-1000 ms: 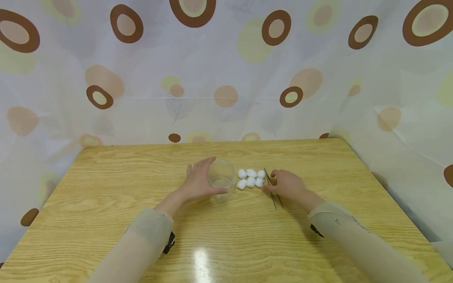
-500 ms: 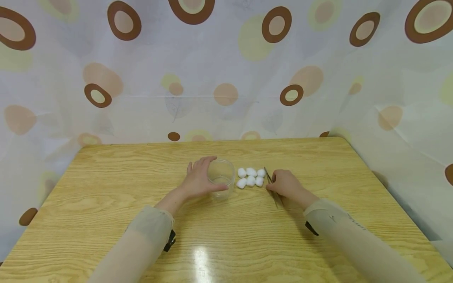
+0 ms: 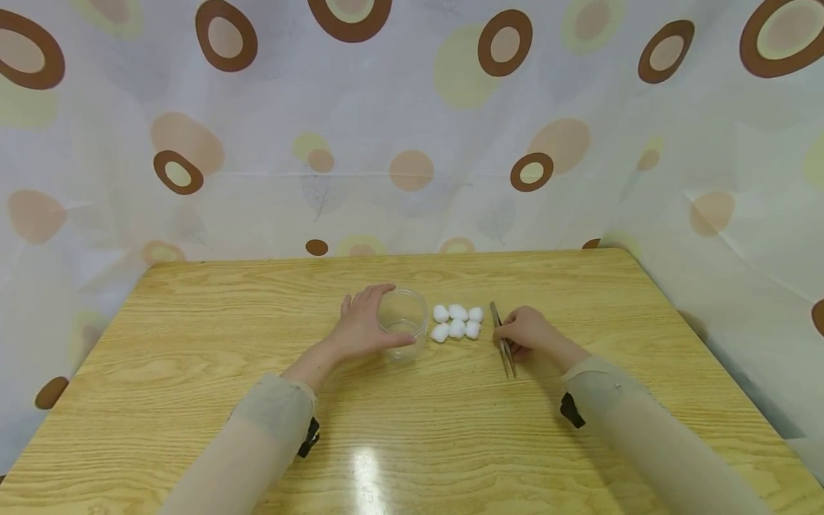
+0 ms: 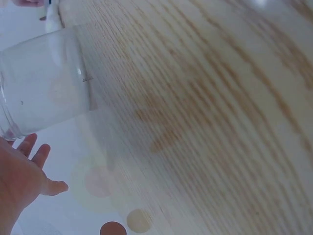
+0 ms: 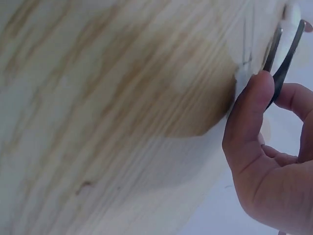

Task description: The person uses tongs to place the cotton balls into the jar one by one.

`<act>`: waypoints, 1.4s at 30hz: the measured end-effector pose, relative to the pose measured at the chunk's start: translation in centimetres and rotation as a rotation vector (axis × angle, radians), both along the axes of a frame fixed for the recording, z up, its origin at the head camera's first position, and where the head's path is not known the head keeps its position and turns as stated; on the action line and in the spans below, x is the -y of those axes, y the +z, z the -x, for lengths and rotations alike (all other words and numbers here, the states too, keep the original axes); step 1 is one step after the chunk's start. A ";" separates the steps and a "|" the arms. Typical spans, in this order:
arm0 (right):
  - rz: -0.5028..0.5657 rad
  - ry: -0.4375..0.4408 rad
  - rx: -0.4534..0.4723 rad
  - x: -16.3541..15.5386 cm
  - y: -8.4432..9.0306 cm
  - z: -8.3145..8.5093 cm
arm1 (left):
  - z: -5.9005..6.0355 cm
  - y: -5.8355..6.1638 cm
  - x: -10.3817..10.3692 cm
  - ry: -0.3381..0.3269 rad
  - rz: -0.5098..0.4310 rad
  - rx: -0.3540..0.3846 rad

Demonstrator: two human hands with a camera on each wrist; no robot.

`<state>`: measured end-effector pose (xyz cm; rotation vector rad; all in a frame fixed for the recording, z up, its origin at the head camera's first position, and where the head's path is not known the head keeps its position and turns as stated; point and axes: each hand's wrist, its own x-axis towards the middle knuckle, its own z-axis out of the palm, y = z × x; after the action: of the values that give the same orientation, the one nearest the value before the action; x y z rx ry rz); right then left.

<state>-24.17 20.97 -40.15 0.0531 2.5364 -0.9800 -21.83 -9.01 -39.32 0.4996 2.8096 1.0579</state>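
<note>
The step in hand is judged to be the taking up of the tweezers, located to the right of the clear container, beyond 6 white balls. The tweezers are pinched between the thumb and fingers of the right hand; whether they are fully lifted from the table cannot be told. The split ends appear to be pointed toward the person, so a turn of the tool is judged necessary before use on the container's right side. A light grip on both arms, clear of the tips, is recommended, so that the gap is not closed early. The container is stood upright and is clasped from its left by the left hand, thumb on its near side, fingers on its far side; a steady, unforced hold is advised, lest it be slid. The balls, cotton by appearance, are arranged in 2 rows of 3 just right of the container, and the direct path from the tweezers is occupied by them; they could be scattered by a low sweep. The container's left edge is partly covered by the hand. A patterned cloth is hung behind the container; no obstruction is judged to be posed.
</note>
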 end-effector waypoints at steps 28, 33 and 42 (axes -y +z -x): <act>1.056 -0.336 0.344 -4.9 1.8 0.3 | -0.1 0.0 0.1 -0.017 -0.054 0.041; 1.125 -0.362 0.363 -5.2 1.8 0.3 | -0.1 0.0 0.0 -0.020 -0.062 0.047; 1.162 -0.369 0.343 -5.4 1.8 0.2 | -0.1 0.2 0.0 -0.030 -0.085 0.062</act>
<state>-24.41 26.39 -38.36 0.3120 1.3694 -2.1950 -21.73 -9.04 -39.14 0.5066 2.7043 1.1703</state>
